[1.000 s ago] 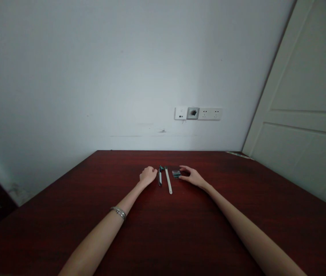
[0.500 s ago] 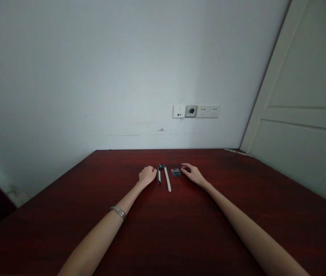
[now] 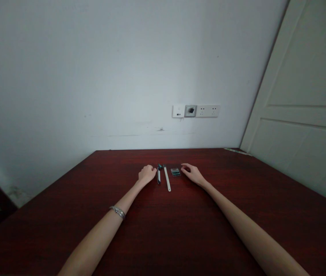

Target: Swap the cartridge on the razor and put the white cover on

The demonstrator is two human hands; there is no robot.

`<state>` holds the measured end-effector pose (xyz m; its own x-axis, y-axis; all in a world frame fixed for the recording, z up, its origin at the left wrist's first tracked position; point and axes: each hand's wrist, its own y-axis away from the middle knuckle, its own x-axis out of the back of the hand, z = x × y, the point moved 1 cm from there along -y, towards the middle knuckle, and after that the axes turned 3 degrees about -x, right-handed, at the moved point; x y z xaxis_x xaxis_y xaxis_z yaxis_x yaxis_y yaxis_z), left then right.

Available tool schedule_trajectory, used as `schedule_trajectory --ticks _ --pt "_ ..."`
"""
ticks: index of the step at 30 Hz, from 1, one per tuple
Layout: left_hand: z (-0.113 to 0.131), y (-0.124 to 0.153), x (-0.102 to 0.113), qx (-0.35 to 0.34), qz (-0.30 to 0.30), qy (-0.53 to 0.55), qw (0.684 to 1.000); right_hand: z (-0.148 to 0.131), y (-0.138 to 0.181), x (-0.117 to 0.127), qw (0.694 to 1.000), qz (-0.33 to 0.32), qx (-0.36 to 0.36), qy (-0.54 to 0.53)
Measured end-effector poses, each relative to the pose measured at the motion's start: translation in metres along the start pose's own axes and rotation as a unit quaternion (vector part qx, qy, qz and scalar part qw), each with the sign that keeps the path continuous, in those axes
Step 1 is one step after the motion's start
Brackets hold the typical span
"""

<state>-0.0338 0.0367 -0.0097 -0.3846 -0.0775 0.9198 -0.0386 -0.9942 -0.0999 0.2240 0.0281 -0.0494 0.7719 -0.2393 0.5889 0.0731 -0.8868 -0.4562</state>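
- Your right hand (image 3: 192, 173) was open, just right of the frame's middle.
- The small clear case (image 3: 176, 172) lay flat just left of its fingers, far closer to it than to your left hand (image 3: 147, 174).
- Your left hand was curled up, just left of the razor (image 3: 159, 175).
- The razor and white stick (image 3: 167, 179) pointed up the frame.

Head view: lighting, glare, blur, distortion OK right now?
Head view: dim, with the wall palest mid-frame and darker toward the corners; head view: no strong glare on the red table; head view: looks wide-angle, forearms large at the bottom edge; head view: no obvious motion blur on left hand or right hand, but the clear case is too small for detail.
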Motion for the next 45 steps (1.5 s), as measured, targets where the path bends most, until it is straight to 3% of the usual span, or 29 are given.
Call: schedule_trajectory --ticks 11,28,35,38,41,45 --pt "0.013 0.011 0.004 -0.037 -0.042 -0.023 0.998 -0.002 -0.001 0.001 1.000 -0.011 0.002 0.018" --pt "0.017 0.014 0.000 -0.048 -0.037 -0.037 0.998 -0.007 0.000 0.001 1.000 0.004 -0.004 0.015" --pt "0.031 0.020 0.015 -0.081 0.038 0.036 0.995 -0.015 0.000 0.007 0.993 0.114 0.004 0.009" --pt "0.042 0.027 0.019 -0.108 0.062 0.059 0.991 -0.030 0.000 0.007 0.990 0.128 -0.012 -0.051" --pt "0.054 0.036 0.023 -0.143 0.072 0.074 0.984 -0.049 0.000 0.003 0.977 0.098 -0.048 -0.183" --pt "0.065 0.048 0.026 -0.167 0.081 0.086 0.979 -0.070 0.002 -0.004 0.920 0.025 -0.111 -0.374"
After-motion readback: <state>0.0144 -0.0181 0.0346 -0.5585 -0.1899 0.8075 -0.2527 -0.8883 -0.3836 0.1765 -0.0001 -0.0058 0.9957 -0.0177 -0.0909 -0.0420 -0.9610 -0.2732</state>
